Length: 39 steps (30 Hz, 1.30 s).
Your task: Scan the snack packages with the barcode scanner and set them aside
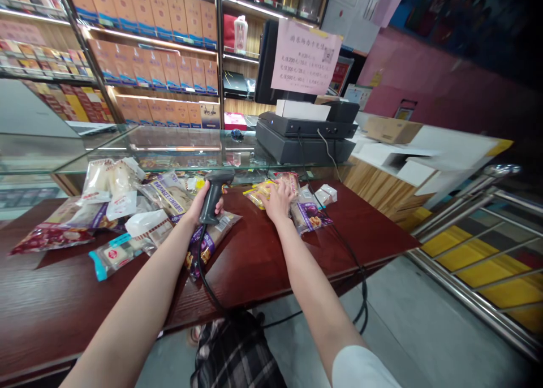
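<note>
My left hand (pixel 202 204) is wrapped round the grip of a black handheld scanner (pixel 217 179), its cable hanging down over the table edge. On the red-brown table (pixel 250 263), my right hand (pixel 279 198) rests on a yellow package (pixel 258 194) with its fingers spread. Beside it are a red package (pixel 289 180) and a purple package (pixel 311 217). A purple and clear bag (pixel 212 238) lies below the scanner. Further left sit several wrapped foods, among them a blue-ended pack (pixel 114 256), white-wrapped items (pixel 123 184) and a red bag (pixel 53 229).
Behind the table stands a glass counter (pixel 182 145) with a black register unit (pixel 305 133) and a monitor bearing a pink sign (pixel 305 57). Black cable (pixel 362 280) loops off the table's right side. Metal railing (pixel 475 229) stands at right; stocked shelves (pixel 156 65) are behind.
</note>
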### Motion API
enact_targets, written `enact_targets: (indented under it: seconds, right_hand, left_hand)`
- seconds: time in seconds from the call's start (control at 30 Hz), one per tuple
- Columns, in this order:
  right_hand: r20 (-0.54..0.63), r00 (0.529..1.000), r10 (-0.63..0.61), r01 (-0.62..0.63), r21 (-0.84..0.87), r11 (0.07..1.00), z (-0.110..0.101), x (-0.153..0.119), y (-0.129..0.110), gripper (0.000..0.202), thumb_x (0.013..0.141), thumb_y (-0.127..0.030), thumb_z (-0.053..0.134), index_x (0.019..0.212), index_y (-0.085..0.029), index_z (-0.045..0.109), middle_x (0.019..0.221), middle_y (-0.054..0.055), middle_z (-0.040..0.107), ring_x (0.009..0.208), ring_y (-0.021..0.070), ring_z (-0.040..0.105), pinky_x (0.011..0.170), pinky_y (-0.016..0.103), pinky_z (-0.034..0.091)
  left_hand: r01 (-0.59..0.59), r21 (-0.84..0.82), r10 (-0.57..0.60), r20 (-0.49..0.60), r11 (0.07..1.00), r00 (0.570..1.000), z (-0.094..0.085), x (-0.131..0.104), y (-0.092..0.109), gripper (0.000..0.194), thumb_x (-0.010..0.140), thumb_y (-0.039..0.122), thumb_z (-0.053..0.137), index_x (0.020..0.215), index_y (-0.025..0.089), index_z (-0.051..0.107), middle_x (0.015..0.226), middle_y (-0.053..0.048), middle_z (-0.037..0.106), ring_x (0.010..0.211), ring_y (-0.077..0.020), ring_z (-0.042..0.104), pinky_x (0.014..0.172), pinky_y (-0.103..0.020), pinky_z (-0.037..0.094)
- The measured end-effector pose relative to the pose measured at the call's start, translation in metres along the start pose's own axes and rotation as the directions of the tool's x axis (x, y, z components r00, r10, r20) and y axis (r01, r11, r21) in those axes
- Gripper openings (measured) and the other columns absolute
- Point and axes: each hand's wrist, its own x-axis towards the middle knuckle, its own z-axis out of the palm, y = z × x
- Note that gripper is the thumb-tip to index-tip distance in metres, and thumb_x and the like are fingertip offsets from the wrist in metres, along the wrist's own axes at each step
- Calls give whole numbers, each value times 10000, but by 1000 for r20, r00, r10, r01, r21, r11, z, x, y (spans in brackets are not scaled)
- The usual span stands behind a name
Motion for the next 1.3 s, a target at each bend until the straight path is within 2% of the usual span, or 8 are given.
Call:
enact_targets:
  seconds: [0.13, 0.3, 0.5, 0.67, 0.8, 1.0, 1.17, 1.3]
  right_hand:
    - [-15, 984, -179, 177, 233, 956, 0, -3, -6, 274, 956, -339, 463, 1092, -192, 650, 1226, 124, 581, 1167, 256, 502, 1035, 420, 351]
    - [158, 922, -353, 216, 547, 809, 15, -11, -18, 201, 935, -261, 493, 907, -200, 682, 975, 60, 663, 903, 177, 622, 845, 301, 477]
    - [540, 760, -362, -102, 650, 753, 43, -22, -27, 291, 872, -386, 624, 1103, -213, 667, 797, -1, 689, 543, 106, 604, 600, 254, 492]
    - [674, 678, -295, -404, 676, 617, 56, -21, -26, 243, 797, -391, 704, 880, -175, 630, 642, -17, 636, 506, 110, 607, 410, 182, 430]
    - [657, 713, -246, -531, 735, 422, 49, -19, -24, 316, 687, -392, 780, 771, -186, 557, 660, -34, 605, 548, 113, 630, 452, 210, 528]
    - [416, 902, 112, -428, 894, 131, 19, -2, -9, 337, 638, -404, 757, 755, -200, 515, 811, -40, 534, 724, 115, 599, 635, 306, 610]
    - [256, 900, 354, -284, 958, 29, 12, 8, -1, 342, 639, -375, 745, 763, -213, 470, 870, -32, 517, 812, 115, 577, 756, 326, 594]
    - [264, 862, 433, -266, 962, -56, 15, 9, 1, 358, 641, -303, 742, 876, -241, 479, 861, -45, 520, 814, 111, 593, 815, 368, 581]
  left_hand:
    - [-22, -2, 22, -49, 1000, 999, 3, 0, 1, 589, 889, 669, 400, 949, 122, 611, 483, 5, 528, 378, -127, 493, 515, -282, 517]
    - [-24, -3, 23, -128, 1000, 991, 5, 0, 1, 606, 889, 684, 375, 915, 124, 606, 476, 7, 522, 376, -117, 488, 507, -268, 512]
    - [-41, 19, 44, -190, 999, 981, 6, 3, -1, 607, 848, 708, 436, 903, 129, 607, 489, 19, 528, 378, -110, 494, 467, -249, 488]
    - [-39, 63, 55, -288, 997, 956, 17, 6, 2, 630, 820, 754, 416, 751, 149, 581, 459, 6, 514, 391, -121, 522, 410, -223, 437]
    - [-100, 130, 135, -298, 987, 945, 28, 2, 17, 604, 817, 741, 429, 717, 162, 568, 483, -6, 530, 432, -136, 550, 447, -243, 468]
    - [-300, 112, 318, -235, 947, 918, 34, -19, 31, 566, 817, 725, 448, 766, 174, 566, 484, 26, 496, 403, -112, 487, 501, -263, 503]
    - [-241, 97, 258, -238, 966, 937, 26, -32, 2, 567, 810, 720, 462, 646, 180, 515, 476, 7, 492, 403, -112, 483, 461, -255, 474]
    - [-174, 78, 189, -256, 982, 948, 32, -35, -18, 551, 833, 704, 451, 731, 171, 552, 488, 12, 514, 393, -117, 491, 449, -258, 464]
